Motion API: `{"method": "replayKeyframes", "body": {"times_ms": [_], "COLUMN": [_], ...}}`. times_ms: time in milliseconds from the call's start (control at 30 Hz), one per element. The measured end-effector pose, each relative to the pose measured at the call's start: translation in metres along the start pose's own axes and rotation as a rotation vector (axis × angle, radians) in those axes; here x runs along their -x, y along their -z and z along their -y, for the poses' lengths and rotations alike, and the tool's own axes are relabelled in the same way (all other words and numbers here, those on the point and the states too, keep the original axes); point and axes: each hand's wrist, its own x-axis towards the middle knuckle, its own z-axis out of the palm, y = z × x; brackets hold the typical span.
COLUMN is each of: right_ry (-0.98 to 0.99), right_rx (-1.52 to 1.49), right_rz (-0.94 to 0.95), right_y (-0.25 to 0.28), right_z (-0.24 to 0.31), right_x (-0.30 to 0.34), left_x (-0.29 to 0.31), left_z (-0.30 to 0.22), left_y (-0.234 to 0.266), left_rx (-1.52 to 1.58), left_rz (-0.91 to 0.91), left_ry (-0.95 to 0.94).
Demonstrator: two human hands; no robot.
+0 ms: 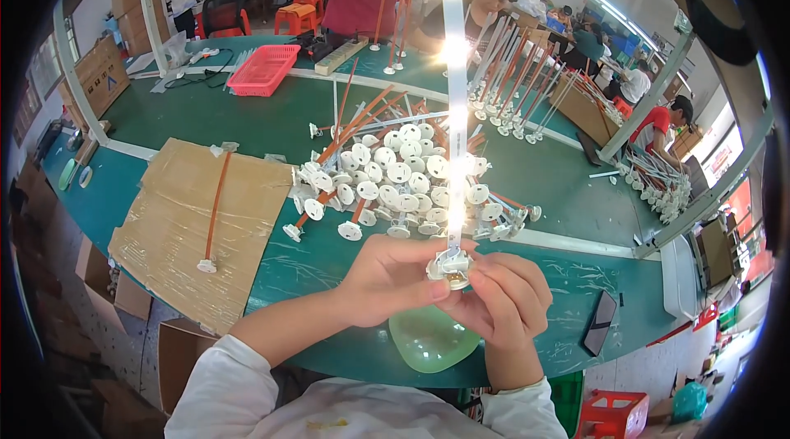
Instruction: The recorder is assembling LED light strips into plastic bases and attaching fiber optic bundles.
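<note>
In front of me a white round base (449, 271) is pinched between my left hand (387, 274) and my right hand (512, 291). A lit LED strip (457, 126) rises upright from this base, and its glare hides some detail. My right fingertips press at the base's right side; my left thumb and fingers grip its left. Below both hands is a translucent green bowl-like thing (432, 344), partly covered by them. Beyond lies a heap of white round bases (399, 171), many with brown or pale strips attached.
On the left, a flat cardboard sheet (193, 233) bears one brown strip with a base. A pink basket (265, 70) stands at the back. Several strips stand upright at the far right. A phone (601, 324) lies near right. People work around the green table (329, 274).
</note>
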Motion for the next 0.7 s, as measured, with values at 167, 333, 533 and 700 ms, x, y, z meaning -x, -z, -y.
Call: {"method": "replayKeyframes", "body": {"times_ms": [167, 333, 533, 700], "right_ry": [-0.016, -0.052, -0.022, -0.064], "right_rx": [-0.107, -0.157, -0.138, -0.128], "right_rz": [0.061, 0.101, 0.053, 0.029], "right_y": [0.001, 0.005, 0.002, 0.001], "right_z": [-0.005, -0.008, -0.01, -0.005], "right_x": [-0.004, -0.007, -0.004, -0.004], "left_x": [-0.002, -0.003, -0.005, -0.003], "left_z": [-0.011, -0.007, -0.007, -0.005], "left_y": [0.001, 0.006, 0.003, 0.004], "left_rx": [-0.059, -0.021, 0.034, -0.046], "left_rz": [-0.031, -0.029, -0.019, -0.038], "left_ry": [-0.024, -0.011, 0.04, 0.023]}}
